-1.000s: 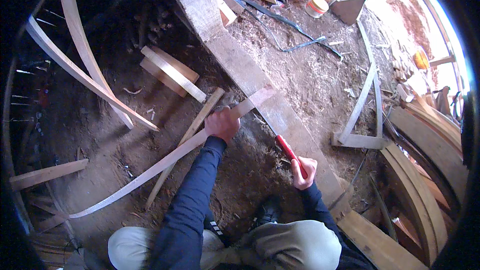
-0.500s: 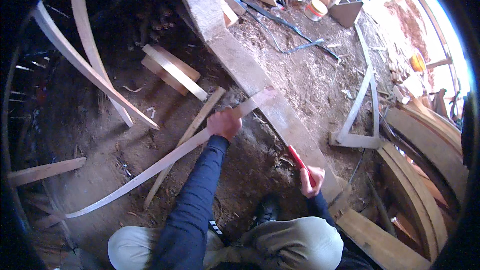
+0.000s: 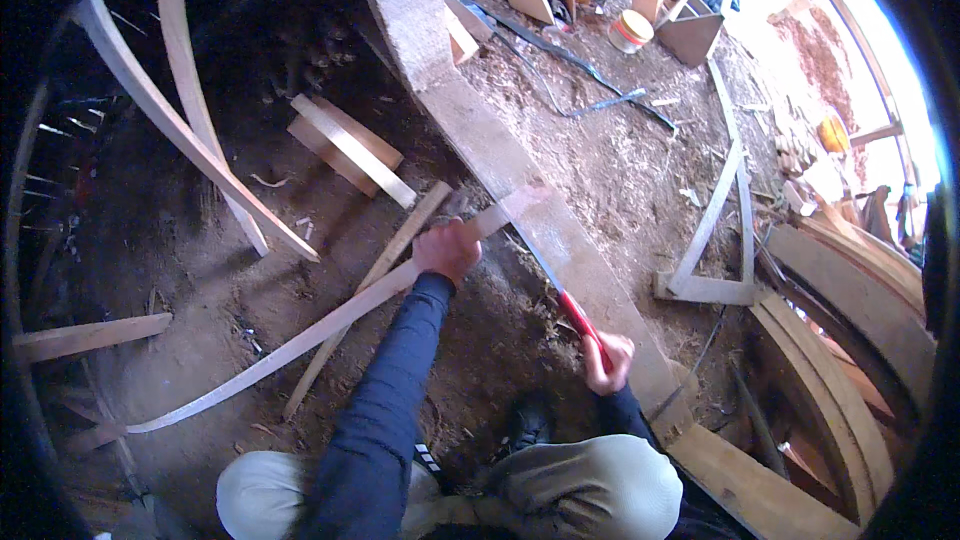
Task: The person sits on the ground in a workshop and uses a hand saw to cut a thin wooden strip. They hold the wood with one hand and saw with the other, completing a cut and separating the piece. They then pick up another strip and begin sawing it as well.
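My left hand (image 3: 448,248) is closed around a long, thin, curved wooden strip (image 3: 300,348). The strip's upper end lies across a heavy timber beam (image 3: 490,148) that runs diagonally through the middle. To the right, my right hand (image 3: 608,360) grips the red handle of a handsaw (image 3: 578,316). Its narrow blade points up and left along the beam's edge, reaching the strip just beyond my left hand. The blade's teeth are too fine to see. Under the strip, a straight wooden stick (image 3: 372,285) lies on the ground, crossing it.
Two crossed wooden pieces (image 3: 350,145) lie beyond my left hand. Curved ribs (image 3: 165,130) stand at far left, and more curved timbers (image 3: 825,390) are stacked at right. A small tub (image 3: 631,32), a dark strap (image 3: 560,52) and a wooden triangular frame (image 3: 708,286) sit past the beam.
My right hand has moved the saw a little up and left, toward the strip, and its blade shows more clearly. My left hand keeps its hold on the strip.
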`<action>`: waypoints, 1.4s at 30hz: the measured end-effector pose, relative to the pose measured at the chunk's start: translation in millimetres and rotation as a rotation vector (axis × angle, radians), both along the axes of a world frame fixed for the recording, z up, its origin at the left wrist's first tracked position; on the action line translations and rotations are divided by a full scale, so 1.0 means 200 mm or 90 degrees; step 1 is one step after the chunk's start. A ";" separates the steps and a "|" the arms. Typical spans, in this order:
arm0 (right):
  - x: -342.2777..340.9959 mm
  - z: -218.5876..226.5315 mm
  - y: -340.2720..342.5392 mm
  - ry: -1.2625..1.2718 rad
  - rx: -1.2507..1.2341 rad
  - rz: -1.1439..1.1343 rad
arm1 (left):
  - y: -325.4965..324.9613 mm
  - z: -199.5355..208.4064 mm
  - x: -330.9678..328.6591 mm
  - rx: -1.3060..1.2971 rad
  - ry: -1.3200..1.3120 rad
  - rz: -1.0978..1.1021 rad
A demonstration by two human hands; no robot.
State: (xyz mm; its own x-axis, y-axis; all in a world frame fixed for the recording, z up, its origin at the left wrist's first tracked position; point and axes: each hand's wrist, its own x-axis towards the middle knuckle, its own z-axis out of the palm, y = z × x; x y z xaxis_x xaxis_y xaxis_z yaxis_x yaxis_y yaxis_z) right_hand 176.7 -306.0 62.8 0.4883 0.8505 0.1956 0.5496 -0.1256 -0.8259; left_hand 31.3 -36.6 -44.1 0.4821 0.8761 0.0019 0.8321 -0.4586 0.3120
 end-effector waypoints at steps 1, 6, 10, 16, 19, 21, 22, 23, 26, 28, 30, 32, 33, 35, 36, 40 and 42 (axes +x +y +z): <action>0.00 0.02 -0.10 -0.006 -0.007 -0.012 | 0.00 -0.01 0.00 0.012 0.004 0.009; 0.01 0.05 -0.03 0.008 -0.021 -0.006 | -0.01 0.05 0.03 -0.034 0.015 0.003; 0.06 -0.04 -0.07 0.021 -0.012 0.029 | -0.01 0.10 0.02 -0.040 0.050 0.028; 0.04 -0.04 -0.08 -0.028 0.022 -0.036 | 0.00 0.01 0.02 -0.035 0.022 -0.027; 0.02 -0.05 -0.01 -0.018 0.030 0.031 | 0.01 0.10 0.00 -0.040 0.020 0.027; 0.02 -0.01 -0.22 0.012 0.000 0.018 | -0.01 0.09 0.01 -0.032 0.012 0.034; 0.02 -0.06 -0.31 0.058 0.029 -0.008 | 0.01 0.11 0.01 -0.033 0.046 0.040; 0.04 -0.04 -0.35 0.090 0.021 -0.020 | 0.00 0.14 0.05 -0.047 0.063 0.041; -0.06 -0.01 -0.06 -0.016 0.118 -0.113 | -0.03 0.12 0.02 -0.028 0.066 0.016; -0.03 -0.05 -0.04 0.044 0.014 -0.026 | -0.01 0.12 0.02 -0.064 0.050 0.011; -0.03 -0.04 -0.11 0.027 0.016 -0.024 | 0.00 0.12 0.04 -0.065 0.056 0.027; -0.06 -0.01 -0.24 0.012 0.048 -0.059 | 0.01 0.11 0.03 -0.064 0.064 0.037; -0.09 0.00 -0.26 0.006 0.087 -0.091 | 0.02 0.12 0.02 -0.065 0.073 0.047; -0.07 -0.04 -0.21 -0.032 0.090 -0.107 | 0.00 0.14 0.03 -0.088 0.083 0.049; -0.04 -0.04 -0.20 -0.045 0.061 -0.105 | -0.03 0.14 0.06 -0.066 0.048 0.028; -0.09 -0.06 -0.22 0.012 0.037 -0.055 | -0.02 0.10 0.00 0.011 0.003 0.032; -0.08 -0.03 -0.32 0.054 -0.007 -0.042 | 0.00 0.06 0.01 -0.039 0.037 0.021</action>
State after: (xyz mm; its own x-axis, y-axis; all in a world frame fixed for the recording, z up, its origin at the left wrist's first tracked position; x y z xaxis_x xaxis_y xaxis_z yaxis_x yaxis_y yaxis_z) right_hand 159.8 -370.9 56.9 0.5574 0.8180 0.1421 0.4683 -0.1685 -0.8674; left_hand 33.2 -37.2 -31.5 0.4506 0.8892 -0.0790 0.8639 -0.4121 0.2894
